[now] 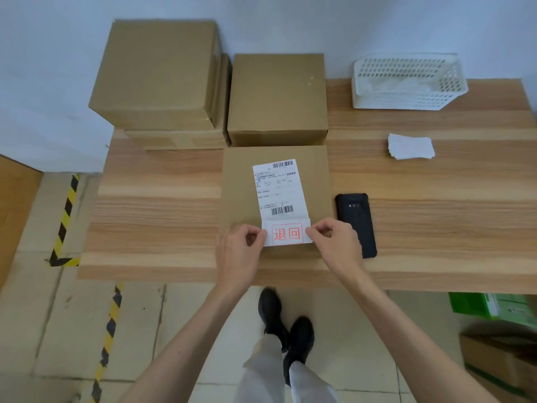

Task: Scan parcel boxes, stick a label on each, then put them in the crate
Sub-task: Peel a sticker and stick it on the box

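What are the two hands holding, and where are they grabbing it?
Both hands pinch the small red-stamped label: the left hand at its left edge, the right hand at its right edge, over the parcel box.

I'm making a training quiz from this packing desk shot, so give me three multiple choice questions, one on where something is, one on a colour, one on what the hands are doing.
1. Where does the phone lie?
A. right of the labelled box
B. inside the basket
C. on the stacked boxes

2. What colour is the print on the small label?
A. blue
B. red
C. green

3. What are the hands doing?
A. both resting flat on the table
B. one lifting the phone
C. both pinching the small label

Answers: 1 A, the phone rests on the table just right of the labelled box. 2 B, the framed characters are red. 3 C, the left hand and right hand each pinch one side of the label over the box.
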